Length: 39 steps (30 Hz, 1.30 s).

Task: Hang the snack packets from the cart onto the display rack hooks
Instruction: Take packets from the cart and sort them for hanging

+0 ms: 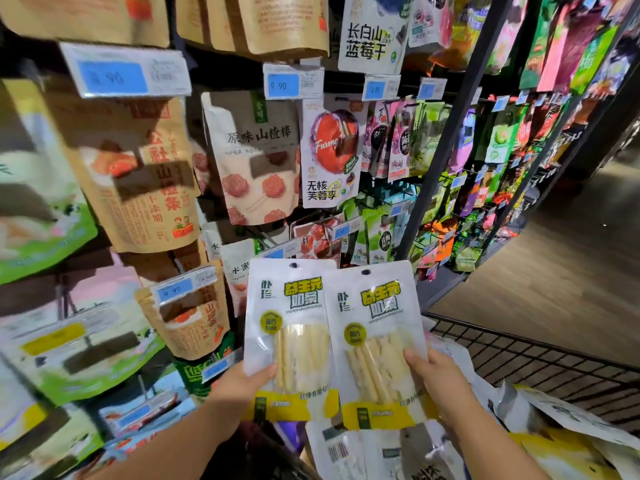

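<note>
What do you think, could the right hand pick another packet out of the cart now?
Probably not yet: the right hand already grips a white packet, though the cart packets lie just below it.

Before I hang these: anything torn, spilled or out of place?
Nothing looks torn or spilled. The left hand and right hand each grip one packet; the right packet overlaps the left packet. Spare packets lie jumbled in the cart.
</note>
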Each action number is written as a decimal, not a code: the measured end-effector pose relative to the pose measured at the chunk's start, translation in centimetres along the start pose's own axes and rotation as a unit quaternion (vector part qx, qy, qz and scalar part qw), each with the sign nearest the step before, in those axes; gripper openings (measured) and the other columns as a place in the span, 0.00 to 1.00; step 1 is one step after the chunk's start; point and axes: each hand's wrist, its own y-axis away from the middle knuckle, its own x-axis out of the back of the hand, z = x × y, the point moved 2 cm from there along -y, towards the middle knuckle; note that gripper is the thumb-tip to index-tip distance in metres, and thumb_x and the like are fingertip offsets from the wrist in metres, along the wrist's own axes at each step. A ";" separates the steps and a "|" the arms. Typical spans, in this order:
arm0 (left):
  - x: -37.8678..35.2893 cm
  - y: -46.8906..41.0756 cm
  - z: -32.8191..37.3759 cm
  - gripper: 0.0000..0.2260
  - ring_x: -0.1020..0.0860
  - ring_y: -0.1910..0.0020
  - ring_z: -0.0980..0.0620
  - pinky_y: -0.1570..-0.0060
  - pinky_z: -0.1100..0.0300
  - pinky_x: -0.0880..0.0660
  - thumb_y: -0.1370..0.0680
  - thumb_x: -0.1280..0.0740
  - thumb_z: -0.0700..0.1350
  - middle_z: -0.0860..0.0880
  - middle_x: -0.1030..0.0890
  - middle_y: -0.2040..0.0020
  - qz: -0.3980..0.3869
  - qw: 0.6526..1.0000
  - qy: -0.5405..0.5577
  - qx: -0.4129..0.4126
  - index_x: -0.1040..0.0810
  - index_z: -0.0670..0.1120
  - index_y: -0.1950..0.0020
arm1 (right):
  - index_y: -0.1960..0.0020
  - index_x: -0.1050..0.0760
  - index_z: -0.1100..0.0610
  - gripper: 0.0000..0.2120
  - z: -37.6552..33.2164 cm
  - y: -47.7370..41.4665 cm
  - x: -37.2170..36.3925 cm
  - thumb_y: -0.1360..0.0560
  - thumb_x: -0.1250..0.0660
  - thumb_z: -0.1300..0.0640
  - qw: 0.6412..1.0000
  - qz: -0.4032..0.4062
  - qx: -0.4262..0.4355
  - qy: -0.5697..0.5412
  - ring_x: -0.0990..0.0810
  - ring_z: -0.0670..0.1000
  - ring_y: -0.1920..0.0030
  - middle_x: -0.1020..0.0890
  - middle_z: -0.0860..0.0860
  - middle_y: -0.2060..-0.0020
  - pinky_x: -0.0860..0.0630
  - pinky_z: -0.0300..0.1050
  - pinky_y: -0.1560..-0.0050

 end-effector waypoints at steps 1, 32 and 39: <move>0.9 0.3 0.3 0.10 0.20 0.46 0.49 0.41 0.51 0.28 0.28 0.26 0.54 0.52 0.16 0.50 0.007 1.000 0.001 -0.014 0.20 0.53 0.50 | 0.51 0.18 0.54 0.07 -1.0 -0.3 -0.8 0.21 0.35 0.57 1.000 -0.004 0.017 -0.002 0.15 0.52 0.58 0.13 0.49 0.62 0.20 0.51 0.51; 28.9 20.2 6.8 0.09 0.16 0.55 0.48 0.55 0.54 0.20 0.22 0.33 0.38 0.44 0.14 0.54 0.348 0.896 0.158 -0.226 0.14 0.45 0.57 | 0.53 0.15 0.50 0.06 -18.9 5.7 -28.3 0.22 0.32 0.54 0.925 -0.293 0.241 -0.004 0.16 0.53 0.55 0.13 0.48 0.60 0.22 0.55 0.46; 32.8 21.8 7.6 0.08 0.17 0.49 0.43 0.44 0.46 0.23 0.21 0.35 0.40 0.43 0.15 0.50 0.391 0.883 0.142 -0.217 0.19 0.44 0.45 | 0.49 0.16 0.51 0.07 -20.1 7.9 -30.9 0.24 0.31 0.52 0.913 -0.323 0.248 0.005 0.16 0.52 0.50 0.13 0.46 0.56 0.24 0.54 0.42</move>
